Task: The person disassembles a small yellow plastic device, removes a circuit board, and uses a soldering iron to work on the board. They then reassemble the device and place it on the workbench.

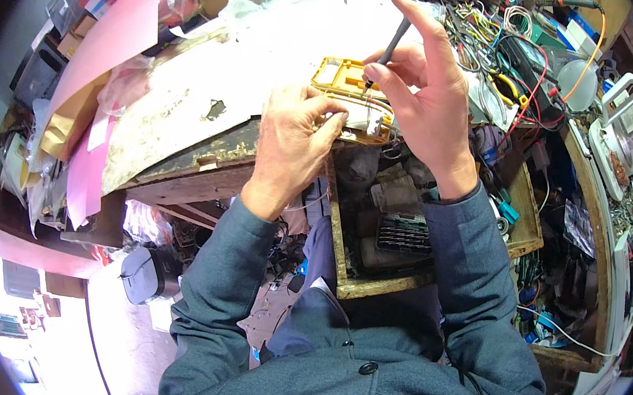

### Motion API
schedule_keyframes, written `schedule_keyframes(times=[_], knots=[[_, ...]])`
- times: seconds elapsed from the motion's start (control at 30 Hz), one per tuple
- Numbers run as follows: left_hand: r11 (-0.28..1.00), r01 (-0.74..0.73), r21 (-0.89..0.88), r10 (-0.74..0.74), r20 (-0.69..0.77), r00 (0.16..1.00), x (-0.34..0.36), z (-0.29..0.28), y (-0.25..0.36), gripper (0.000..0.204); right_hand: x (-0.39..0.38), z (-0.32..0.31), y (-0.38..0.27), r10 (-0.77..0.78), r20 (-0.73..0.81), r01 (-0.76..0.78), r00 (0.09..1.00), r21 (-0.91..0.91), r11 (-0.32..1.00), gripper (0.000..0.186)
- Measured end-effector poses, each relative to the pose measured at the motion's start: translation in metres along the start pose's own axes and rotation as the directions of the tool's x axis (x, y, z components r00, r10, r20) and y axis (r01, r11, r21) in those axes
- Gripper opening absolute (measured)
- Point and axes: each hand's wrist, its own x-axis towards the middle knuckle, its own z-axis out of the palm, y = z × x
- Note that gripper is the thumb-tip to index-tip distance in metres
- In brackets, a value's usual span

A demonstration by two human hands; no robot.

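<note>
An opened yellow plastic casing (336,72) lies at the near edge of the brightly lit workbench, with small parts and wires inside. My right hand (433,93) grips a slim dark screwdriver (396,39) between thumb and fingers, index finger raised. The screwdriver slants down to the left, its thin shaft pointing into the casing. At the casing's left side, my left hand (294,134) is closed, thumb and index finger pinched together. What sits in that pinch is too small to make out.
Below the casing an open wooden drawer (440,273) holds a set of small bits (403,233). Tangled wires (484,29) and test leads crowd the bench's right side. Pink sheets (98,62) lean at the left. A black bin-like container (149,274) stands lower left.
</note>
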Motion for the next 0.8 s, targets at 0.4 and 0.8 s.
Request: schedule_keyframes(times=[0.4,0.8], knots=[[0.994,0.064,-0.092,-0.058,0.057,0.997,-0.001,-0.005,-0.004,0.013,0.000,-0.001,0.006,-0.034,-0.001,0.034,0.999,-0.064,0.997,0.074],[0.958,-0.225,0.176,0.212,0.088,0.973,0.008,-0.012,0.003,0.008,0.001,-0.001,0.006,-0.050,0.008,0.050,0.999,-0.080,0.995,0.073]])
